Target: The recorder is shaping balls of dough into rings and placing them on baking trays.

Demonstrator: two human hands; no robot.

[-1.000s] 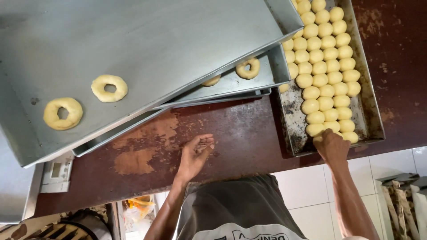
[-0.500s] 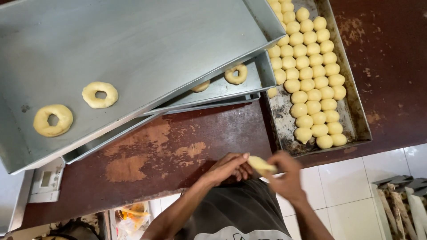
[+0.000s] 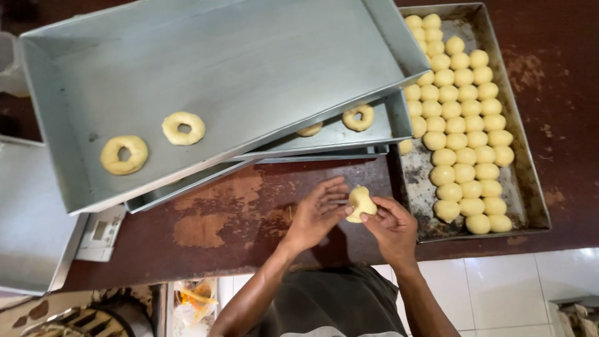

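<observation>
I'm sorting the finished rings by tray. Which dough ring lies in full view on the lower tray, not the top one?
The dough ring right of centre, beside a half-hidden one, on the lower tray. The other two lie on the top tray.

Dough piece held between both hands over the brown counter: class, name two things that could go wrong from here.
1. The dough piece is pinched only by the left hand and right hand, so it might slip onto the worn counter.
2. The top tray rests tilted on the lower tray; a knock could slide it and its dough rings.
</observation>
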